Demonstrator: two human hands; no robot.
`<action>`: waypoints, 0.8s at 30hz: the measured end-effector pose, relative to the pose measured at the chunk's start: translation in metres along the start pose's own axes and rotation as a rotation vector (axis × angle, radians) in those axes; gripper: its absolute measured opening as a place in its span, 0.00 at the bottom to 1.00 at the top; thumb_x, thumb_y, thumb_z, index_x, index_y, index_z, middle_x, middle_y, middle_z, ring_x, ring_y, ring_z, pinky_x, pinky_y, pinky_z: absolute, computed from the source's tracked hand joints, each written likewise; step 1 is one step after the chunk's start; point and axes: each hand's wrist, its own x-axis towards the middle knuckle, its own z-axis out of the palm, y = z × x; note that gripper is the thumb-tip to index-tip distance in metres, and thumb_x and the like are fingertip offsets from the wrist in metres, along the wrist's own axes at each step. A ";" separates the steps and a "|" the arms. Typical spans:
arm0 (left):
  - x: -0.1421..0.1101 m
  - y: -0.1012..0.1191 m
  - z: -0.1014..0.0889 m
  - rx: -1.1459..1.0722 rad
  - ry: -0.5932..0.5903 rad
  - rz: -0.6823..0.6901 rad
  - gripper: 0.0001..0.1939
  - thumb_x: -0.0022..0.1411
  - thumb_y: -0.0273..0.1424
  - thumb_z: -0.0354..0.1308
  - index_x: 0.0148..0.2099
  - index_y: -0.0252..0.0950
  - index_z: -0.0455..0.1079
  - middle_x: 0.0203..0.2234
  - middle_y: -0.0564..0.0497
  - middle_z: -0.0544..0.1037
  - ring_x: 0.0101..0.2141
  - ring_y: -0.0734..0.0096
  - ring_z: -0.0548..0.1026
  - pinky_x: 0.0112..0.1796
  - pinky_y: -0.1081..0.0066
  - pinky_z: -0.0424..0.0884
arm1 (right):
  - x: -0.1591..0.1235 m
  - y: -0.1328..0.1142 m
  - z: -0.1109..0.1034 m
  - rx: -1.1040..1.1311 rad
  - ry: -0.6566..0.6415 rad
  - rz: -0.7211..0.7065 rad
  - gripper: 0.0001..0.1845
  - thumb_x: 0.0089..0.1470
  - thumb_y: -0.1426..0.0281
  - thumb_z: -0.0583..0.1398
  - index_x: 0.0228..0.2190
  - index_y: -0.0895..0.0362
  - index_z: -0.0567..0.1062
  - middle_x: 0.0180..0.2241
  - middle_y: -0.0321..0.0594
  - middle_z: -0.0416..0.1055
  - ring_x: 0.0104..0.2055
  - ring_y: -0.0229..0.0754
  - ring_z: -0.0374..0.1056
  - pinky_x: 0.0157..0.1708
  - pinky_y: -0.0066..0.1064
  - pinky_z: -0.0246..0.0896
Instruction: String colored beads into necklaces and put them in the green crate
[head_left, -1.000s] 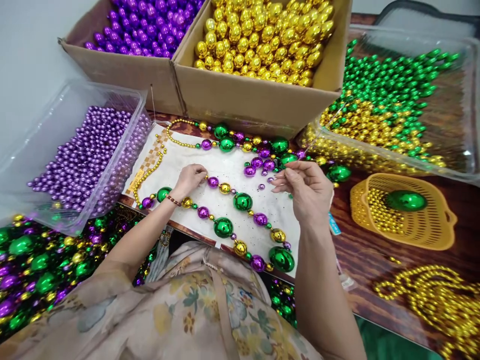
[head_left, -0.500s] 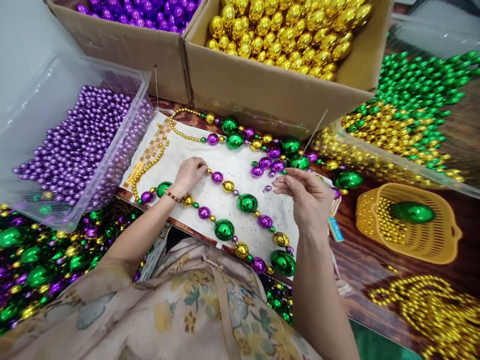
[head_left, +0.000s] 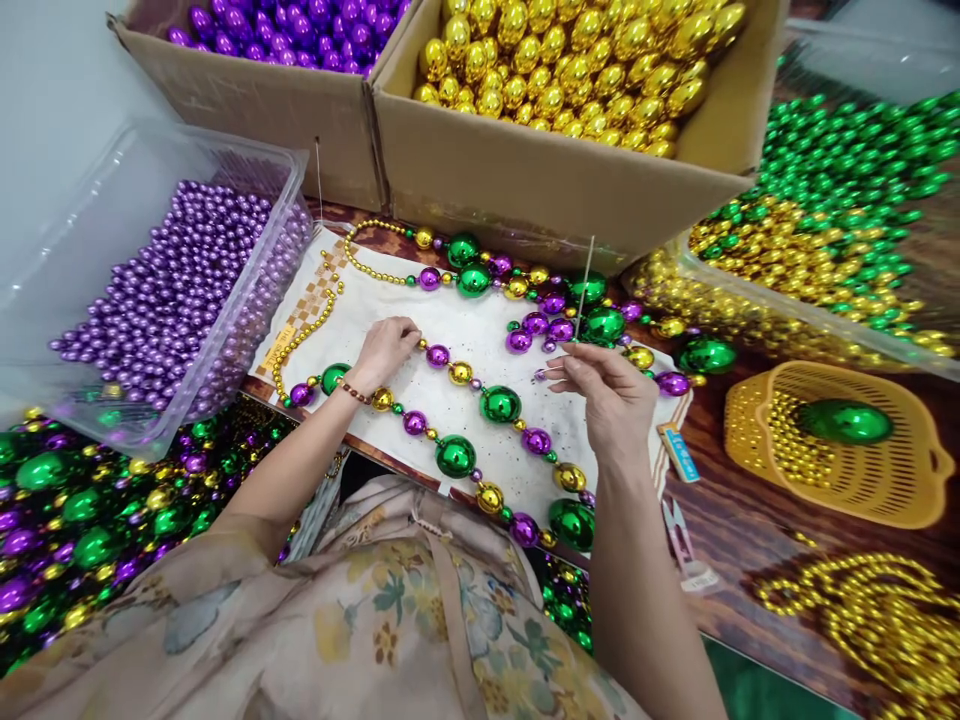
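Observation:
My left hand (head_left: 384,355) is closed in a pinch at the end of a bead garland (head_left: 500,404), beside a small gold bead. The garland's purple, gold and green beads lie in a loop across the white cloth (head_left: 390,470). My right hand (head_left: 611,395) is closed, with a long thin needle (head_left: 586,288) sticking up from its fingers. The fingertips are at a small purple bead (head_left: 540,375); whether they touch it I cannot tell. Just beyond lies a cluster of loose purple beads (head_left: 535,323).
Behind the cloth stand cardboard boxes of purple (head_left: 300,35) and gold beads (head_left: 551,65). A clear bin of small purple beads (head_left: 172,270) is at left. At right are a green and gold bead bin (head_left: 795,240), a yellow basket (head_left: 911,440) and gold bead strands (head_left: 877,610).
The needle in my right hand has swung from slanting right to nearly upright. My right fingertips have come to the small purple bead. My left hand keeps its pinch; the view has shifted.

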 end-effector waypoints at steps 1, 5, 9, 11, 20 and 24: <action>-0.001 0.000 0.000 0.006 0.008 0.008 0.09 0.62 0.29 0.55 0.30 0.37 0.73 0.19 0.51 0.74 0.28 0.63 0.74 0.34 0.67 0.65 | -0.001 0.001 0.000 -0.005 0.002 -0.003 0.10 0.49 0.65 0.69 0.35 0.54 0.82 0.29 0.37 0.80 0.29 0.42 0.78 0.26 0.33 0.76; -0.003 0.002 -0.001 0.021 0.021 0.033 0.09 0.63 0.29 0.54 0.32 0.38 0.73 0.20 0.51 0.74 0.28 0.64 0.74 0.35 0.67 0.65 | -0.006 0.006 -0.002 -0.030 -0.007 -0.015 0.09 0.49 0.66 0.69 0.34 0.54 0.82 0.29 0.38 0.80 0.30 0.42 0.78 0.27 0.32 0.75; -0.006 0.004 -0.006 0.042 0.038 0.034 0.09 0.63 0.28 0.53 0.34 0.37 0.73 0.23 0.50 0.76 0.29 0.63 0.74 0.36 0.67 0.65 | -0.010 0.015 -0.003 -0.052 -0.052 0.019 0.08 0.48 0.65 0.68 0.32 0.55 0.82 0.27 0.38 0.80 0.28 0.41 0.77 0.25 0.29 0.72; -0.009 0.004 -0.008 0.051 0.045 0.043 0.08 0.63 0.27 0.52 0.34 0.37 0.73 0.25 0.50 0.77 0.30 0.63 0.74 0.37 0.66 0.65 | -0.011 0.020 -0.003 -0.055 -0.060 0.035 0.09 0.47 0.65 0.68 0.32 0.55 0.82 0.27 0.38 0.80 0.27 0.40 0.77 0.24 0.28 0.70; -0.019 0.007 -0.004 0.118 0.041 0.094 0.05 0.63 0.29 0.54 0.38 0.38 0.72 0.38 0.45 0.80 0.39 0.58 0.75 0.42 0.63 0.68 | -0.015 0.029 -0.002 -0.092 -0.080 0.050 0.11 0.46 0.61 0.68 0.31 0.55 0.82 0.26 0.38 0.80 0.27 0.41 0.77 0.24 0.29 0.71; -0.022 0.008 -0.001 0.105 0.019 0.131 0.05 0.64 0.30 0.55 0.40 0.37 0.72 0.39 0.45 0.79 0.41 0.58 0.75 0.44 0.62 0.68 | -0.015 0.031 -0.003 -0.099 -0.086 0.061 0.12 0.46 0.61 0.68 0.31 0.56 0.82 0.26 0.38 0.80 0.27 0.41 0.77 0.23 0.29 0.70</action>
